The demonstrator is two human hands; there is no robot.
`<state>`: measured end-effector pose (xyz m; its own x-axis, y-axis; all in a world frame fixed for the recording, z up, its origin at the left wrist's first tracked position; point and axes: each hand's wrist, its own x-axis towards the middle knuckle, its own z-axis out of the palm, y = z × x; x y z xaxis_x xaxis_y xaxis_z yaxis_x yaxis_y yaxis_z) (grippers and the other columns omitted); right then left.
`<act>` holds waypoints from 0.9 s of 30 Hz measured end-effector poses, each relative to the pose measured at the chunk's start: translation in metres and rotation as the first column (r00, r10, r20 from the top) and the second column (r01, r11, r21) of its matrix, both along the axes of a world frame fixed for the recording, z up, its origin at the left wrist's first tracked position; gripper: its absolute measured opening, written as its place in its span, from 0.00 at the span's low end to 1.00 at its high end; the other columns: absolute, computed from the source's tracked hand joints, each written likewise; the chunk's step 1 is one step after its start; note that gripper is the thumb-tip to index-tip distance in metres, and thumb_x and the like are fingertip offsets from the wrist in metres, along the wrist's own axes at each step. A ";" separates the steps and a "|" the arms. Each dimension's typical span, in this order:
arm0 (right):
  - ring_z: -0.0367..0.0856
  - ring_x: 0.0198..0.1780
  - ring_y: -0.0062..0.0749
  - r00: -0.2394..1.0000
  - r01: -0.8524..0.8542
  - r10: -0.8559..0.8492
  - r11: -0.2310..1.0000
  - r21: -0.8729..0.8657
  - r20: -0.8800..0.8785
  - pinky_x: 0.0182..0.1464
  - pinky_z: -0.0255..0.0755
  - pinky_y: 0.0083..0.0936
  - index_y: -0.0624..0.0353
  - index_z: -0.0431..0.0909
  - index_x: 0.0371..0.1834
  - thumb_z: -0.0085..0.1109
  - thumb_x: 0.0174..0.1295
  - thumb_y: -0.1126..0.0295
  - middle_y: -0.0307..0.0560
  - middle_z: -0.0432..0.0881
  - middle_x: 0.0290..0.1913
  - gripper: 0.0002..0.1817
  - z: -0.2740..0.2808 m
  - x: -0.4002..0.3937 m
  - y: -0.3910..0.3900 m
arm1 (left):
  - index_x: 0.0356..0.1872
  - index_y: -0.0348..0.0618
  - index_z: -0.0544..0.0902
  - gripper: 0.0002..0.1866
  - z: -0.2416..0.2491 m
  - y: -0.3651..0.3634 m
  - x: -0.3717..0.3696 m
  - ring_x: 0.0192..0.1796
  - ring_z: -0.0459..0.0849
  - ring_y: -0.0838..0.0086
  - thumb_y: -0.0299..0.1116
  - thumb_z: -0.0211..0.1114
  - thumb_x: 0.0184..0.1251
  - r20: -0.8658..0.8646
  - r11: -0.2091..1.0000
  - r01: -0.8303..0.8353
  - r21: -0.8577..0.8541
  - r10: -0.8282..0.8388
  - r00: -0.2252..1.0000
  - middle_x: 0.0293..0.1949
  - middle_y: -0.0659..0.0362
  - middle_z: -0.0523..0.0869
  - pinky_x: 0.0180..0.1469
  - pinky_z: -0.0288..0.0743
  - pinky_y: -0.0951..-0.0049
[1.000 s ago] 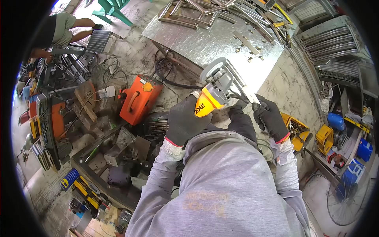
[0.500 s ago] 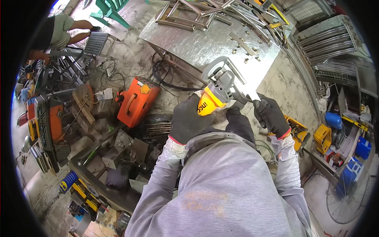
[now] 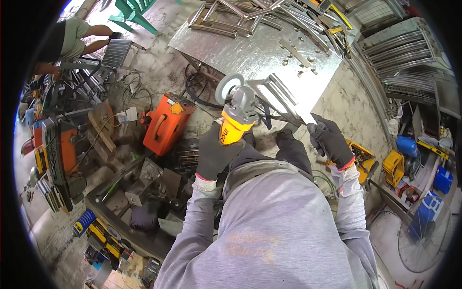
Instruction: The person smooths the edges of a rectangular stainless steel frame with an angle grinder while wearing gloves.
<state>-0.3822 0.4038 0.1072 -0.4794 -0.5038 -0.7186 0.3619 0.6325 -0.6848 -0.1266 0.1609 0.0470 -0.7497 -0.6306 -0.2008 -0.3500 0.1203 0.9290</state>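
Observation:
My left hand (image 3: 211,154), in a dark glove, is closed around the yellow body of an angle grinder (image 3: 243,110). The grinder's pale disc (image 3: 230,88) points up and to the left, apart from the metal. In my right hand (image 3: 332,140), also gloved, is the near end of a shiny metal tube piece (image 3: 284,93) that looks like joined lengths. Its far end reaches over the front edge of the metal-topped table (image 3: 231,50). The fingers of my right hand wrap around the tube, partly hiding it.
Metal frames (image 3: 228,19) and small fittings lie on the table. An orange machine (image 3: 168,124) stands on the floor to the left, near cables. A metal bin of scraps (image 3: 139,192) is at lower left. Yellow tool (image 3: 361,161) sits at right. Another person (image 3: 74,41) is at upper left.
My left hand has moved the grinder left and slightly down, away from the metal tube piece. My right hand has stayed nearly still, still holding the tube piece.

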 end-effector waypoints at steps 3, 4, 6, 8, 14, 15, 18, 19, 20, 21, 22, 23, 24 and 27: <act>0.68 0.21 0.14 1.000 -0.012 0.013 1.000 -0.025 0.021 0.23 0.61 0.20 0.61 0.79 0.82 0.67 0.84 0.53 0.33 0.77 0.26 0.31 -0.001 -0.002 0.002 | 0.60 0.40 0.87 0.29 -0.002 -0.001 0.012 0.44 0.95 0.60 0.35 0.86 0.57 0.035 0.999 -0.026 0.024 0.026 0.999 0.45 0.50 0.95 0.48 0.86 0.59; 0.68 0.21 0.14 1.000 -0.015 0.015 1.000 -0.025 0.019 0.23 0.61 0.20 0.61 0.79 0.82 0.67 0.84 0.53 0.33 0.77 0.26 0.31 -0.001 -0.002 0.001 | 0.60 0.40 0.87 0.29 -0.004 -0.002 0.015 0.45 0.95 0.62 0.35 0.86 0.57 0.060 1.000 -0.023 -0.001 0.024 0.998 0.45 0.51 0.95 0.49 0.86 0.60; 0.70 0.23 0.13 0.998 -0.057 0.057 0.998 0.002 -0.040 0.25 0.63 0.18 0.60 0.81 0.80 0.70 0.82 0.51 0.32 0.81 0.29 0.32 0.000 -0.003 0.002 | 0.60 0.38 0.87 0.28 0.000 0.000 0.019 0.47 0.94 0.67 0.32 0.84 0.58 0.075 0.999 -0.048 0.022 0.046 0.996 0.47 0.54 0.95 0.51 0.86 0.63; 0.71 0.25 0.12 0.991 -0.097 0.093 0.995 -0.036 -0.098 0.26 0.64 0.17 0.59 0.81 0.80 0.71 0.80 0.51 0.32 0.84 0.33 0.33 0.003 -0.001 0.004 | 0.61 0.35 0.86 0.27 0.006 0.002 0.025 0.48 0.92 0.73 0.29 0.83 0.60 0.080 0.996 -0.075 0.049 0.071 0.994 0.48 0.56 0.95 0.54 0.85 0.66; 0.85 0.46 0.17 0.972 -0.018 -0.059 0.947 -0.322 -0.228 0.47 0.81 0.19 0.61 0.82 0.77 0.72 0.75 0.72 0.37 0.91 0.52 0.27 -0.003 -0.004 0.028 | 0.57 0.35 0.86 0.24 0.011 0.004 0.038 0.42 0.91 0.70 0.29 0.81 0.59 0.041 0.989 -0.140 -0.050 0.142 0.989 0.43 0.55 0.93 0.47 0.84 0.64; 0.87 0.51 0.20 0.975 -0.046 -0.037 0.930 -0.366 -0.218 0.53 0.82 0.21 0.62 0.81 0.77 0.70 0.74 0.77 0.39 0.91 0.55 0.28 0.000 -0.009 0.027 | 0.55 0.35 0.86 0.24 0.010 0.004 0.039 0.40 0.92 0.67 0.31 0.82 0.59 0.002 0.985 -0.171 -0.010 0.171 0.985 0.41 0.53 0.94 0.45 0.84 0.61; 0.87 0.55 0.26 0.979 -0.002 -0.087 0.899 -0.438 -0.185 0.59 0.83 0.28 0.64 0.81 0.76 0.72 0.71 0.80 0.44 0.91 0.61 0.29 -0.011 -0.022 0.023 | 0.53 0.36 0.86 0.21 0.010 0.004 0.038 0.38 0.89 0.73 0.31 0.82 0.60 -0.051 0.977 -0.201 0.066 0.205 0.977 0.39 0.57 0.92 0.42 0.83 0.64; 0.87 0.54 0.26 0.969 -0.001 -0.117 0.880 -0.476 -0.219 0.58 0.83 0.28 0.63 0.81 0.75 0.72 0.71 0.80 0.43 0.91 0.60 0.28 -0.014 -0.023 0.017 | 0.52 0.36 0.86 0.21 0.015 0.002 0.040 0.37 0.88 0.74 0.31 0.82 0.60 -0.054 0.966 -0.229 0.116 0.236 0.970 0.39 0.57 0.92 0.42 0.83 0.65; 0.87 0.54 0.25 0.925 -0.055 -0.105 0.913 -0.405 -0.364 0.57 0.83 0.27 0.63 0.83 0.74 0.73 0.70 0.80 0.43 0.91 0.59 0.27 -0.017 -0.027 0.015 | 0.52 0.36 0.86 0.21 0.019 0.002 0.039 0.37 0.88 0.73 0.31 0.82 0.59 -0.052 0.963 -0.229 0.143 0.238 0.970 0.39 0.57 0.92 0.42 0.82 0.64; 0.87 0.55 0.25 0.865 -0.099 -0.081 0.940 -0.326 -0.495 0.56 0.84 0.26 0.62 0.84 0.72 0.73 0.69 0.81 0.42 0.91 0.58 0.27 -0.020 -0.031 0.014 | 0.52 0.36 0.86 0.21 0.023 0.001 0.040 0.37 0.88 0.73 0.31 0.82 0.59 -0.046 0.965 -0.233 0.124 0.240 0.970 0.39 0.57 0.92 0.42 0.82 0.64; 0.88 0.55 0.24 0.847 -0.070 -0.120 0.940 -0.334 -0.517 0.53 0.85 0.26 0.60 0.87 0.69 0.74 0.68 0.83 0.40 0.90 0.56 0.26 -0.023 -0.032 0.012 | 0.55 0.36 0.86 0.22 0.025 -0.001 0.042 0.41 0.88 0.75 0.28 0.80 0.60 -0.045 0.978 -0.196 0.078 0.200 0.979 0.42 0.59 0.91 0.46 0.83 0.67; 0.89 0.52 0.24 0.852 -0.043 -0.189 0.904 -0.425 -0.489 0.49 0.87 0.25 0.59 0.88 0.69 0.72 0.64 0.88 0.41 0.90 0.55 0.28 -0.028 -0.035 0.013 | 0.57 0.36 0.85 0.22 0.025 -0.004 0.045 0.45 0.88 0.76 0.24 0.78 0.61 -0.038 0.987 -0.157 0.033 0.158 0.987 0.46 0.61 0.91 0.50 0.83 0.70; 0.90 0.51 0.24 0.816 -0.082 -0.185 0.901 -0.426 -0.548 0.48 0.87 0.24 0.58 0.88 0.68 0.71 0.63 0.90 0.42 0.89 0.55 0.29 -0.023 -0.034 0.010 | 0.58 0.36 0.85 0.23 0.017 -0.007 0.052 0.46 0.88 0.75 0.26 0.79 0.62 0.005 0.989 -0.147 -0.031 0.147 0.989 0.46 0.60 0.91 0.52 0.83 0.69; 0.93 0.54 0.35 0.595 -0.292 -0.126 0.886 -0.360 -0.794 0.53 0.88 0.29 0.57 0.89 0.68 0.68 0.62 0.92 0.47 0.89 0.61 0.30 -0.010 -0.040 0.008 | 0.59 0.37 0.86 0.23 0.012 -0.013 0.059 0.46 0.89 0.73 0.27 0.79 0.62 0.031 0.989 -0.108 -0.101 0.111 0.993 0.46 0.58 0.91 0.52 0.83 0.68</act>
